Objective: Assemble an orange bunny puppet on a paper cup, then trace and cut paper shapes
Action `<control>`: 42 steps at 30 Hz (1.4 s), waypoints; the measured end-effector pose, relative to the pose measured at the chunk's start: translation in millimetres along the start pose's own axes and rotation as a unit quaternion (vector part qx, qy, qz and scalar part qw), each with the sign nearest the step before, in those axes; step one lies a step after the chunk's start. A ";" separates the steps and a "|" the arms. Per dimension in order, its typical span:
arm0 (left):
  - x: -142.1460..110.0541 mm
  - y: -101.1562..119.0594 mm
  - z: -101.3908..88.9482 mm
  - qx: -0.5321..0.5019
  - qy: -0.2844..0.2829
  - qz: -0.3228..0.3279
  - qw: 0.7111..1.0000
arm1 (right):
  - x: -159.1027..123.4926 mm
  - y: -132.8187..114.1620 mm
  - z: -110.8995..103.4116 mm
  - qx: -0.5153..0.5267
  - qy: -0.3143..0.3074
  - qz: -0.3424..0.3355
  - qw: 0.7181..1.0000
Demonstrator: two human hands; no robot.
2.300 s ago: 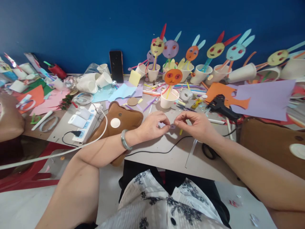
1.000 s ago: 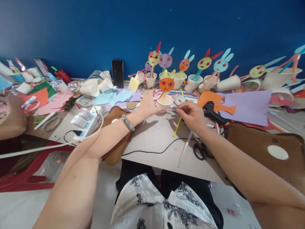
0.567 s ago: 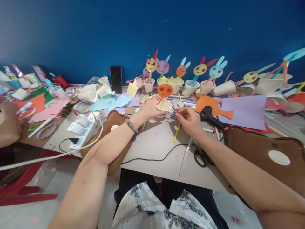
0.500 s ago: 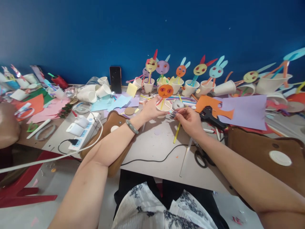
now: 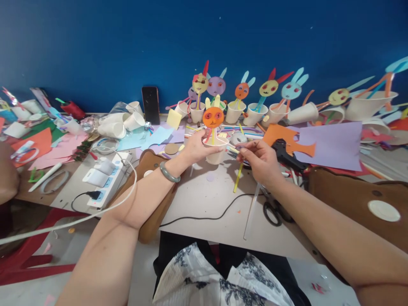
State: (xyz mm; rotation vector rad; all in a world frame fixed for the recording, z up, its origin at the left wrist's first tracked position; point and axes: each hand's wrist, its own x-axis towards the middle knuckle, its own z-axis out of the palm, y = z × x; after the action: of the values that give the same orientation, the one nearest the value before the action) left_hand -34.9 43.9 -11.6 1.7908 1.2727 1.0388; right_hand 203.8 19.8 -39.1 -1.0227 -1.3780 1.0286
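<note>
My left hand (image 5: pixel 195 148) is closed around the side of a white paper cup (image 5: pixel 215 158). Out of the cup rises an orange paper rabbit face (image 5: pixel 213 117) with pale yellow ears, carried on pink and yellow stems. At the cup's right rim, the fingers of my right hand (image 5: pixel 256 155) pinch a thin pale strip (image 5: pixel 233 147) that reaches to the cup. Its far end is hidden by my fingers. Under my right hand lies a yellow stick (image 5: pixel 237 178). A black glue gun (image 5: pixel 288 156) is just right of that hand.
Finished-looking rabbit cups (image 5: pixel 236 111) line the blue wall. Black scissors (image 5: pixel 273 211) and a clear glue stick (image 5: pixel 251 210) lie near the front edge. Left are a power strip (image 5: pixel 108 180) with cables, a phone (image 5: pixel 151 105) and coloured paper. A person's arm (image 5: pixel 8 170) shows far left.
The cup has tipped more upright, so its wall and the yellow ears now show. Both hands stay at it, my right hand still pinching beside the rim.
</note>
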 end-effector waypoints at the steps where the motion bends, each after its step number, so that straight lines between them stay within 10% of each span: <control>1: -0.2 0.4 0.2 0.001 0.000 0.001 1.000 | -0.4 -0.7 0.2 0.000 -0.005 -0.003 1.000; 42: -15.0 14.4 9.0 0.059 -0.019 0.013 0.998 | -3.8 -13.9 1.6 -0.092 -0.014 -0.024 0.995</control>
State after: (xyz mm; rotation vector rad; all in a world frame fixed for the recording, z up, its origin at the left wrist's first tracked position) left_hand -24.0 24.8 -6.1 1.9112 1.3143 0.9575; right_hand 201.9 12.5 -26.7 -1.1079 -1.5336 0.8965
